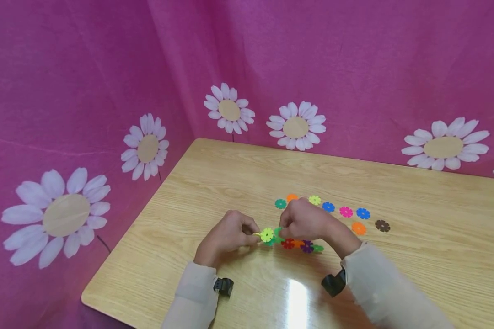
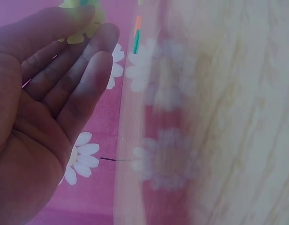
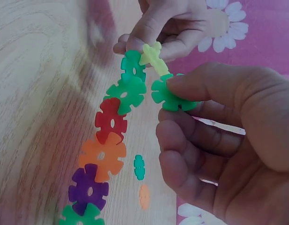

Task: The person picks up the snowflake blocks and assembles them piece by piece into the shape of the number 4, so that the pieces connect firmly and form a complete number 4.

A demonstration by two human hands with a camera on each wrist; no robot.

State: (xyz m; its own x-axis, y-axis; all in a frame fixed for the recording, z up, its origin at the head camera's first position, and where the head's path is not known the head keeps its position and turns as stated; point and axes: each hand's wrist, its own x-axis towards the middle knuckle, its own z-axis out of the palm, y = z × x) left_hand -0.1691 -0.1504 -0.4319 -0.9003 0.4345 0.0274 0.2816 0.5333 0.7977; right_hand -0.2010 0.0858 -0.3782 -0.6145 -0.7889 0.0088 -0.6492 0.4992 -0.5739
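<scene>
My left hand [image 1: 229, 234] pinches a yellow snowflake disc [image 2: 79, 35] between thumb and fingertips over the table. Facing it, my right hand [image 1: 306, 221] pinches a green snowflake disc [image 3: 172, 96] by its edge. In the right wrist view a yellow disc [image 3: 155, 57] meets that green disc at an angle. A chain of interlocked discs hangs beside them from near the left fingertips: two green ones, then a red disc [image 3: 110, 121], an orange disc [image 3: 102, 155], a purple disc [image 3: 89, 190] and another green one [image 3: 82, 215].
Loose discs lie on the wooden table [image 1: 238, 169] beyond my right hand, among them a blue disc [image 1: 363, 213], a pink disc [image 1: 346, 211] and a brown disc [image 1: 382, 225]. A pink curtain with daisies [image 1: 333, 68] borders the table's far and left sides.
</scene>
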